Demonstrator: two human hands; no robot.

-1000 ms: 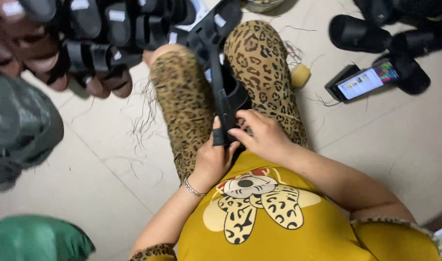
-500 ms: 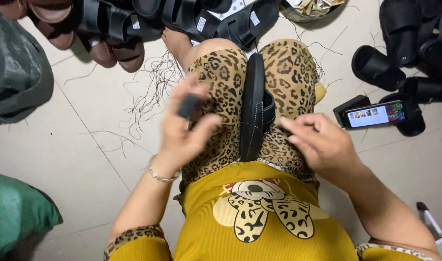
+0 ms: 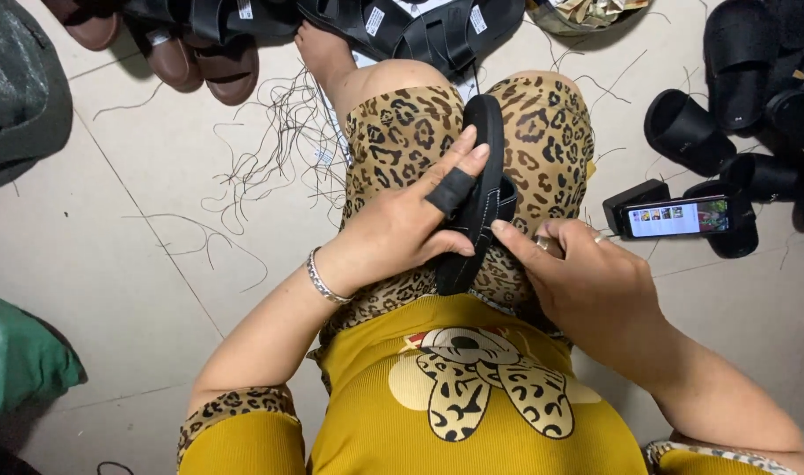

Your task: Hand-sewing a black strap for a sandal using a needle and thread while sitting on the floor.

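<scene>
A black sandal (image 3: 479,189) stands on its edge between my knees, on my leopard-print trousers. My left hand (image 3: 403,227) grips its side, with a black finger guard on the forefinger that lies along the sole. My right hand (image 3: 585,283) touches the sandal's strap with its fingertips from the right; whether it pinches a thread or needle is not visible.
Loose threads (image 3: 270,149) lie scattered on the tiled floor at my left. Black and brown sandals (image 3: 199,44) are piled along the top; more black ones (image 3: 736,79) lie at the right beside a lit phone (image 3: 679,217). A green bag (image 3: 19,361) is at the left.
My left hand, raised above the lap half a second ago, has come back down and taken hold of the sandal. My right hand has moved in to the strap.
</scene>
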